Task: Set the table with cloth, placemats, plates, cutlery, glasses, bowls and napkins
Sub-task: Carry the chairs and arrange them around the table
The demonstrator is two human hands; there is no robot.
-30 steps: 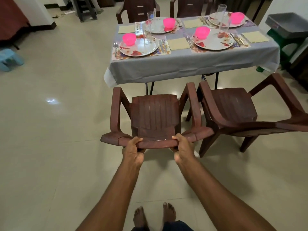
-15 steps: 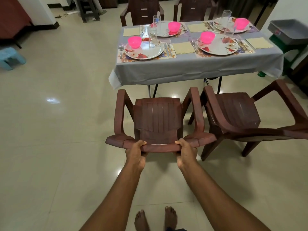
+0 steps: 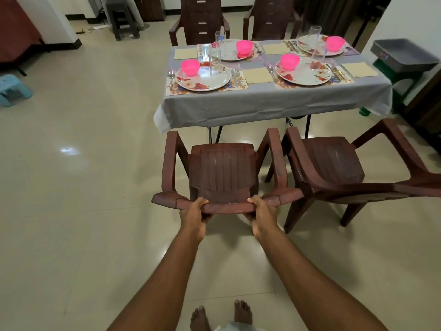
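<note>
A brown plastic armchair (image 3: 222, 173) faces the table, its seat short of the cloth's hem. My left hand (image 3: 193, 217) and my right hand (image 3: 262, 216) both grip the top edge of its backrest. The table carries a grey cloth (image 3: 262, 106), floral placemats (image 3: 241, 86), floral plates (image 3: 202, 78) with pink bowls (image 3: 190, 67), tall glasses (image 3: 216, 60), cutlery (image 3: 236, 76) and beige napkins (image 3: 257, 76). The far two settings are laid the same way.
A second brown chair (image 3: 334, 163) stands close on the right, touching or nearly touching the held chair's arm. Two more chairs (image 3: 200, 20) stand behind the table. A grey bin on a green stand (image 3: 403, 56) is at right, a blue stool (image 3: 12, 89) at far left.
The chair and I have moved forward toward the table, which sits nearer in view. Both hands keep the same grip on the backrest.
</note>
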